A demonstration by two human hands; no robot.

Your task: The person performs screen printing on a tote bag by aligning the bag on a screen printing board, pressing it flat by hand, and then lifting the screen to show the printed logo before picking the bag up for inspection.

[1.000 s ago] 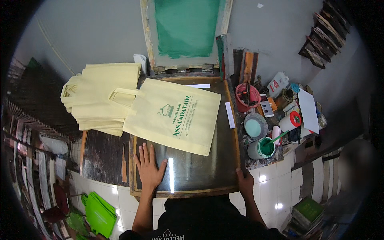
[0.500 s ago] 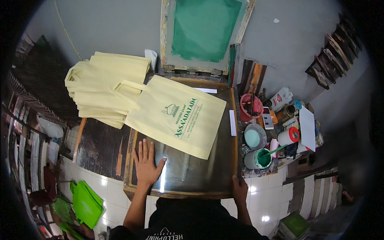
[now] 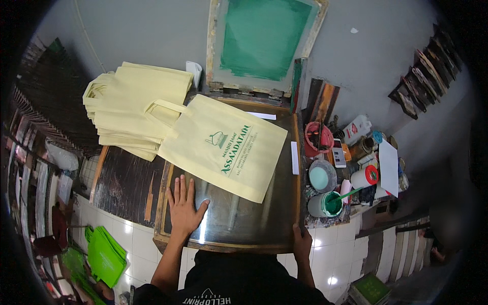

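Observation:
A pale yellow tote bag with green printing lies tilted across the glass-topped printing table. Its handle reaches left onto a stack of similar pale yellow bags. My left hand lies flat on the glass just below the bag's lower left corner, fingers spread and holding nothing. At the table's front right corner, my right hand grips the wooden edge; some of its fingers are hidden. Behind the bag, a screen-printing frame with a green mesh stands raised on hinges.
To the right, a side shelf carries a tub of green ink, a grey bowl, a red bucket, a phone and a white jar with a red lid. Bright green bags hang at lower left.
The view has shifted slightly. Both hands stay in the same places on the table, and the bag lies as before.

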